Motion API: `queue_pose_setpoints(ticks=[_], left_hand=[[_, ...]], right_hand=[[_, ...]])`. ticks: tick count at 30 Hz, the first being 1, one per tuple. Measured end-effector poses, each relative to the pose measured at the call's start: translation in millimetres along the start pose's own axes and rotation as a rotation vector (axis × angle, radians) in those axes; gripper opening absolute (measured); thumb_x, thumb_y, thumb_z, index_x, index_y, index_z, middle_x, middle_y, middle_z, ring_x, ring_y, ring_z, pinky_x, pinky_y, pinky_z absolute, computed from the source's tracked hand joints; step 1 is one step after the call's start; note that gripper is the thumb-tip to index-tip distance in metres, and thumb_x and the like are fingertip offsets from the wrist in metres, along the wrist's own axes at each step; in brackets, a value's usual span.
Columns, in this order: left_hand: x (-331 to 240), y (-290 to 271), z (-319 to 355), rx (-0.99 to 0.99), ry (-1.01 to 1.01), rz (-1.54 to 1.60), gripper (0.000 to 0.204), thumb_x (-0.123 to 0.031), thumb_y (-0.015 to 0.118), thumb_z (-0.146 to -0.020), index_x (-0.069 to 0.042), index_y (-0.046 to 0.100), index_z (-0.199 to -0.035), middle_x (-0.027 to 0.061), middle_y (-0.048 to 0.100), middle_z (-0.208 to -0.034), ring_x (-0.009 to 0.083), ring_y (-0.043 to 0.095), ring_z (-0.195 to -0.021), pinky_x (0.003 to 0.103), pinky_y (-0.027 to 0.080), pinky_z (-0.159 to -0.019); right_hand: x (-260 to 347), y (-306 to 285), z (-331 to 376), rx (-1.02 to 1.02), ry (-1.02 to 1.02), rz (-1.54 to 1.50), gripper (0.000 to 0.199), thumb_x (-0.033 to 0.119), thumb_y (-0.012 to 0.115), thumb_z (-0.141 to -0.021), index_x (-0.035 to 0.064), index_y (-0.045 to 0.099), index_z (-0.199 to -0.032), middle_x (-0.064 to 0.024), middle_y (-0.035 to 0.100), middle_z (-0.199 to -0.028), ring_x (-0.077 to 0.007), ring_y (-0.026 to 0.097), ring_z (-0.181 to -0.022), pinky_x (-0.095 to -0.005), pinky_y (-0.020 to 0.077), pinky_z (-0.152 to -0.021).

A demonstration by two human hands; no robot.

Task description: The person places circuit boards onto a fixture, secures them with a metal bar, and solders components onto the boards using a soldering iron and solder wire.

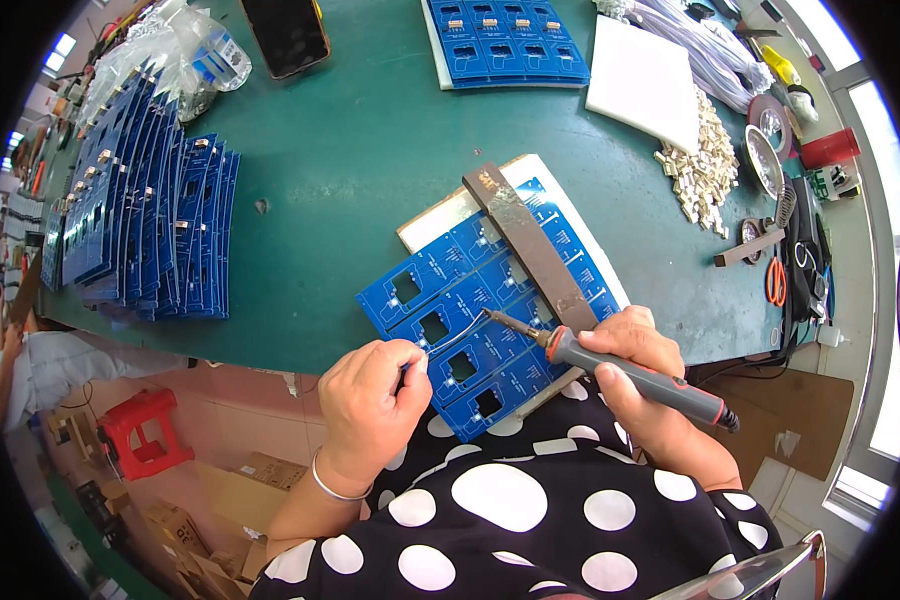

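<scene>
A blue circuit board panel (432, 284) with several square cutouts lies tilted on a white board (598, 270) at the table's front edge. Across the panel rests a brown metal bar (533, 245). My right hand (638, 365) grips a grey and orange soldering iron (660, 384), its tip at the panel's middle. My left hand (378, 393), with a bangle at the wrist, is closed in a pinch on a thin solder wire (460, 335). The wire's far end reaches the iron's tip; whether they touch is too small to tell.
Upright stacks of blue boards (120, 200) stand left, near a plastic bottle (210, 55) and phone (285, 35). More panels (510, 45), a white foam block (643, 80), a heap of small connectors (700, 165) and orange scissors (776, 282) lie behind and right. A red stool (145, 435) stands below.
</scene>
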State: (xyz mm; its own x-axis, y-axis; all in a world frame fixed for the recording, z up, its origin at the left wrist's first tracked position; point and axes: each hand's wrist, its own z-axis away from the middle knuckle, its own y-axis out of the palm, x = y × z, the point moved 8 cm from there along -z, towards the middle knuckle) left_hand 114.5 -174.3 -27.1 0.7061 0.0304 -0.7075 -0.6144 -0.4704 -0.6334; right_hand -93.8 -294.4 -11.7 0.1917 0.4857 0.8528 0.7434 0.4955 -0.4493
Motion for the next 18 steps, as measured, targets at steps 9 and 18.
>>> queue_pose_setpoints(ticks=[9, 18], left_hand=[[1.8, 5.3, 0.2, 0.032, -0.025, 0.023, 0.014, 0.002, 0.068, -0.073, -0.006, 0.059, -0.080, 0.0081, 0.061, -0.069, 0.0252, 0.058, -0.055, 0.034, 0.046, -0.050], [0.7, 7.5, 2.8, 0.057, -0.036, 0.013, 0.013, 0.001, 0.068, -0.074, -0.007, 0.060, -0.081, 0.0085, 0.062, -0.070, 0.0261, 0.059, -0.057, 0.034, 0.047, -0.052]], right_hand=[[3.2, 0.2, -2.2, 0.003, -0.033, 0.034, 0.021, 0.015, 0.068, -0.075, 0.0035, 0.071, -0.093, -0.0070, 0.068, -0.080, -0.0211, 0.064, -0.074, -0.0357, 0.0428, -0.081], [3.0, 0.2, 2.2, -0.010, -0.024, 0.028, 0.021, 0.015, 0.068, -0.075, 0.0031, 0.071, -0.092, -0.0070, 0.067, -0.079, -0.0216, 0.064, -0.074, -0.0356, 0.0430, -0.080]])
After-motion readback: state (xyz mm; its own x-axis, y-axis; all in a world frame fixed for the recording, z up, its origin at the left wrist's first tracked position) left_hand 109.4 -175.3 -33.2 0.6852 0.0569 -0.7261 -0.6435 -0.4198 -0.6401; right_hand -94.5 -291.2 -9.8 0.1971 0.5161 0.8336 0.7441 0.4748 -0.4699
